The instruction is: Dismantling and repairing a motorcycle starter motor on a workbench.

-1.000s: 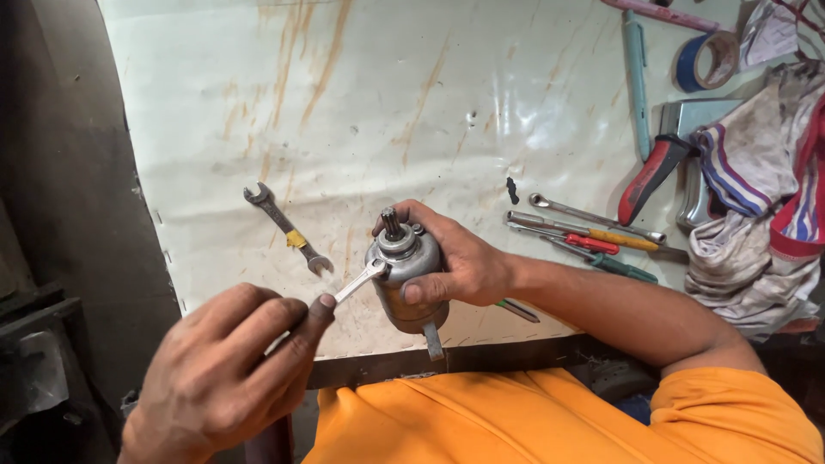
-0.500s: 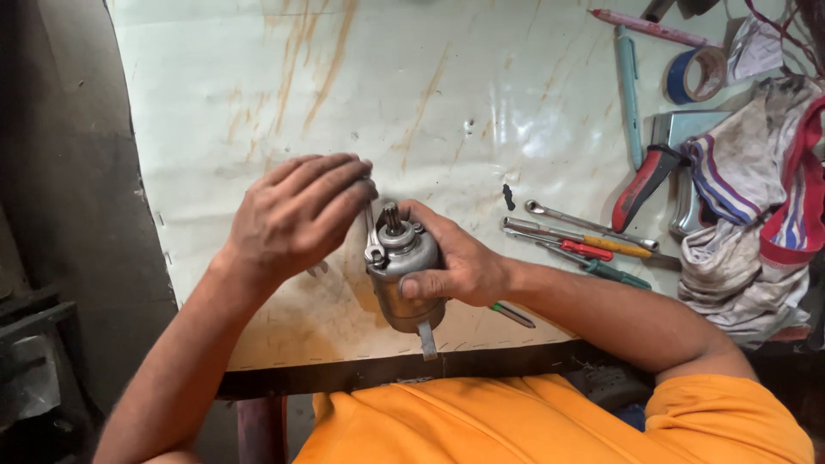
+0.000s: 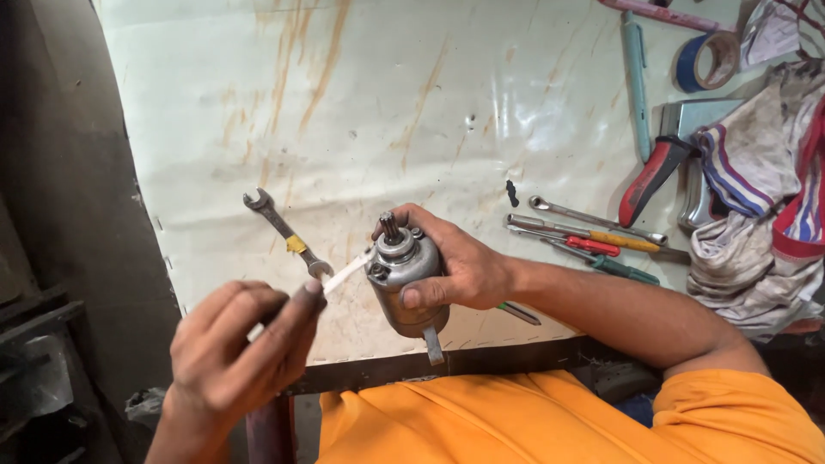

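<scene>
My right hand [image 3: 460, 266] is clamped around the starter motor [image 3: 404, 279]; at its 9 o'clock, my left hand [image 3: 236, 352] pinches a thin white tool [image 3: 344, 277] whose tip touches it.

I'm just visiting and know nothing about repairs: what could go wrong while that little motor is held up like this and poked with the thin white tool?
The right hand holds the motor in the air near the table edge; if the grip slips it may fall. The thin white tool, pinched in the left hand, could skid off the housing toward the holding fingers. The wrench lies close to the left hand and might get knocked.
</scene>
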